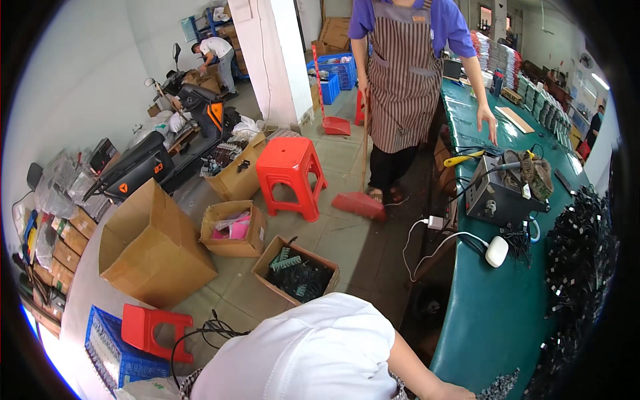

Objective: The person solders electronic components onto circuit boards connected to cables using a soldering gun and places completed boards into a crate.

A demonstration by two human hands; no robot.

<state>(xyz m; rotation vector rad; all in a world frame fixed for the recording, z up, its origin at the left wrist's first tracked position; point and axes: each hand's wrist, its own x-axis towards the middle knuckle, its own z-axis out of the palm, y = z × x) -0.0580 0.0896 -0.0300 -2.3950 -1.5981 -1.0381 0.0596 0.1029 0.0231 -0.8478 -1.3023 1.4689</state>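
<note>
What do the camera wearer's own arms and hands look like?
A loose, stitched white fabric sleeve ends above a bare forearm. Only one of the hands shows, partly cut off by the picture's lower edge, with no glove visible.

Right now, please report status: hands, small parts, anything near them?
Left hand at lower edge, grip unclear; right hand unseen. Small dark parts beside left hand, on green table. Black cable heap farther right.

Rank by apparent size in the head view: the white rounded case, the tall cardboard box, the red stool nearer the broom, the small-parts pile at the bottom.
1. Tall cardboard box
2. Red stool
3. Small-parts pile and white rounded case: unsure, as the picture's edge cuts the pile.
</note>
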